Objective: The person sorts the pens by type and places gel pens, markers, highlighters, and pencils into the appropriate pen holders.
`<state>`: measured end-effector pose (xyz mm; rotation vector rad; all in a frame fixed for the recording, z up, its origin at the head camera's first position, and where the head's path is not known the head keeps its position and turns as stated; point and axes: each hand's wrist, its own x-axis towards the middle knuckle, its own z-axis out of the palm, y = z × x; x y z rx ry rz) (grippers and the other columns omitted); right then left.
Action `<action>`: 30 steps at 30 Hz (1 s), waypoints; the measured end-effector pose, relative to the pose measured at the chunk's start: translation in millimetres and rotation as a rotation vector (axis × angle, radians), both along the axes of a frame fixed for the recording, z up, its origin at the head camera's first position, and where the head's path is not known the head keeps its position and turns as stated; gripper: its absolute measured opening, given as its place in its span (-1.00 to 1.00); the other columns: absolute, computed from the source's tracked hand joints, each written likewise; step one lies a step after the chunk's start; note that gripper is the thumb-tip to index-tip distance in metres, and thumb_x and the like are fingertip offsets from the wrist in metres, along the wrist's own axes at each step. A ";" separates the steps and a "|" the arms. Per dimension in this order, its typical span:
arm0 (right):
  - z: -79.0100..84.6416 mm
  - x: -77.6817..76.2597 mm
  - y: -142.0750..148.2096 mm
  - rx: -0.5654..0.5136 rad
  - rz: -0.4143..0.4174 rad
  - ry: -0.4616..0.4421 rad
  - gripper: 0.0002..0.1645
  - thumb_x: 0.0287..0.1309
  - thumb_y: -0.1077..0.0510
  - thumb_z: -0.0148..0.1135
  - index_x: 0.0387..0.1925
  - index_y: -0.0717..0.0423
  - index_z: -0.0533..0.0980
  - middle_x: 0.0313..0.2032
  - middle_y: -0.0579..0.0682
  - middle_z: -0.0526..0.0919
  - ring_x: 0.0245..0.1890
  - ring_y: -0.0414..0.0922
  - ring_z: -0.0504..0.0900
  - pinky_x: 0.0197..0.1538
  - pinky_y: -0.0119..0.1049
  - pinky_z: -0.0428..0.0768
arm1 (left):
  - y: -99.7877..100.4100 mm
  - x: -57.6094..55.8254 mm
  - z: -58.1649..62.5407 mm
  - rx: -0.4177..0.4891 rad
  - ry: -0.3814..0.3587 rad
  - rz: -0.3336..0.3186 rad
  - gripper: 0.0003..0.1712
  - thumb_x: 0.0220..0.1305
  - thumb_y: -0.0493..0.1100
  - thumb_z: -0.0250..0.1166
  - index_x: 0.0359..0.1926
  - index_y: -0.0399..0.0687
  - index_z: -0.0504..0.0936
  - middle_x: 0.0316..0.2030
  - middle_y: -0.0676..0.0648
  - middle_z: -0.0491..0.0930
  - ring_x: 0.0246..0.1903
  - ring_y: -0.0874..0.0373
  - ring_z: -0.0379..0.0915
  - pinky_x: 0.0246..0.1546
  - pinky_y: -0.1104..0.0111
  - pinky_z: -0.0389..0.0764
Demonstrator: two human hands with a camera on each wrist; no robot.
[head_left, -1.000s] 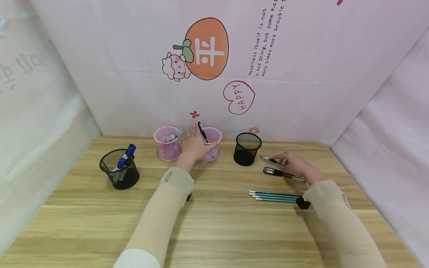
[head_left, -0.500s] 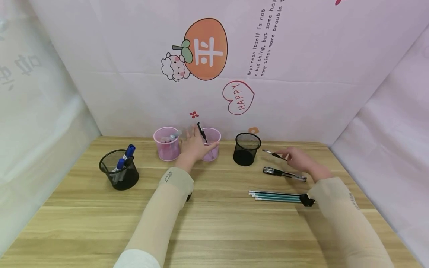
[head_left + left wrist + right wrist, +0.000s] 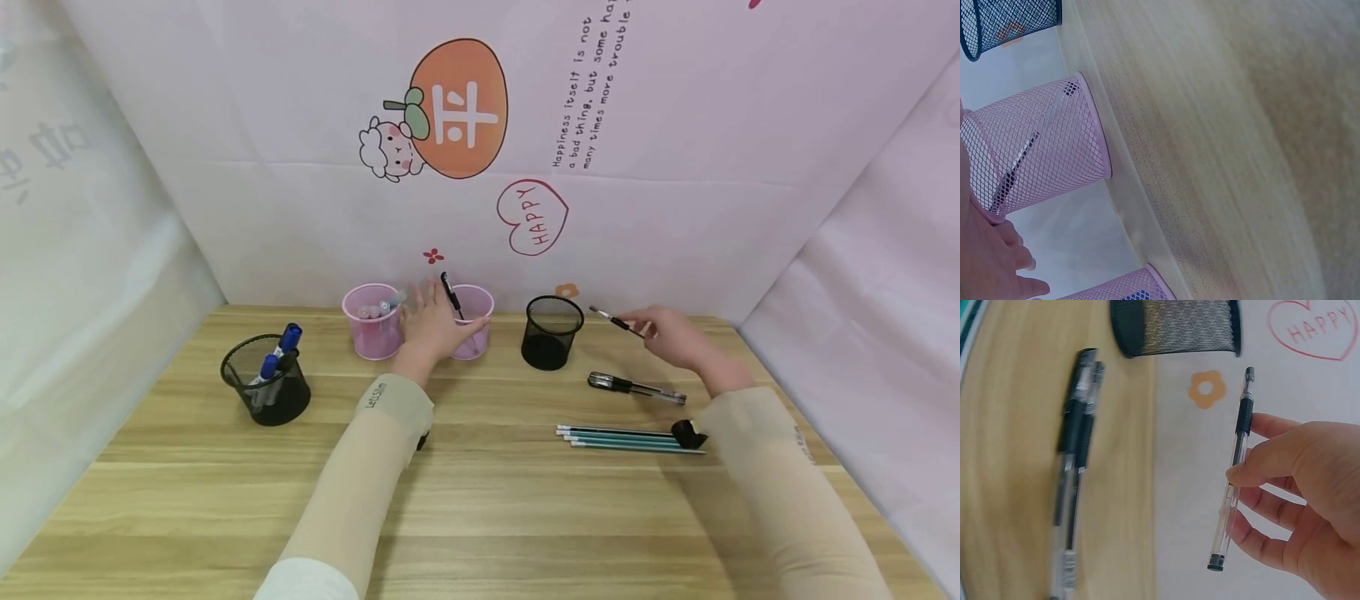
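My right hand pinches a clear gel pen with a black grip, thumb on one side and fingers on the other, above the table. The pen points left toward an empty-looking black mesh pen holder. My left hand, fingers spread, rests against a pink mesh pen holder, thumb across its front near the rim. A black-capped pen leans inside that holder. Two more black gel pens lie side by side on the table below my right hand.
Several teal and dark pencils lie nearer me on the wooden table. Another pink holder with several markers stands left of my left hand. A black mesh holder with blue-capped markers is farther left. A printed cloth hangs behind.
My right hand has lifted the gel pen off the table, moving up and slightly back and right. My left hand has stayed in place at the pink holder.
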<state>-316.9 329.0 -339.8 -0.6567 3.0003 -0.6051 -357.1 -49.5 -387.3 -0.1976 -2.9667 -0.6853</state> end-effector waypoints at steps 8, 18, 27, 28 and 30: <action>16.5 -1.9 -5.9 -0.054 -0.047 0.029 -0.36 0.15 0.55 -0.01 0.31 0.44 0.44 -0.07 0.40 0.60 -0.13 0.21 0.61 -0.12 0.07 0.61 | -0.7 -0.4 0.1 -0.012 0.010 -0.003 0.42 0.20 0.63 0.13 0.62 -0.31 -0.19 0.61 -0.29 -0.24 0.58 -0.26 -0.40 0.47 -0.26 -0.21; 22.9 -4.2 -22.9 -0.061 -0.079 0.038 -0.35 0.24 0.50 -0.04 0.38 0.34 0.41 -0.01 0.39 0.60 -0.07 0.21 0.60 -0.07 0.09 0.58 | -0.3 -1.9 -2.0 0.002 0.004 -0.008 0.43 0.20 0.62 0.14 0.62 -0.32 -0.21 0.61 -0.29 -0.24 0.58 -0.27 -0.41 0.47 -0.27 -0.22; 28.6 -11.1 -45.8 -0.074 -0.040 0.066 -0.37 0.27 0.51 0.00 0.38 0.30 0.44 -0.01 0.33 0.61 -0.06 0.18 0.60 -0.02 0.10 0.58 | -0.5 -1.3 -1.9 0.002 0.001 -0.013 0.42 0.20 0.61 0.15 0.62 -0.32 -0.21 0.61 -0.30 -0.25 0.57 -0.29 -0.38 0.47 -0.27 -0.20; 29.3 -12.4 -48.8 -0.079 -0.032 0.070 -0.37 0.28 0.51 0.00 0.38 0.29 0.43 -0.01 0.33 0.61 -0.05 0.18 0.60 -0.01 0.10 0.59 | -0.4 -1.3 -1.5 -0.003 0.000 -0.013 0.43 0.20 0.62 0.14 0.62 -0.33 -0.21 0.61 -0.30 -0.26 0.57 -0.28 -0.38 0.47 -0.27 -0.20; 30.8 -14.8 -55.1 -0.094 -0.021 0.077 -0.36 0.28 0.51 0.01 0.39 0.27 0.44 0.01 0.32 0.61 -0.04 0.18 0.60 0.00 0.09 0.59 | -0.1 -1.2 -0.7 -0.005 -0.004 -0.013 0.43 0.21 0.61 0.14 0.61 -0.33 -0.22 0.61 -0.30 -0.28 0.57 -0.28 -0.38 0.47 -0.26 -0.20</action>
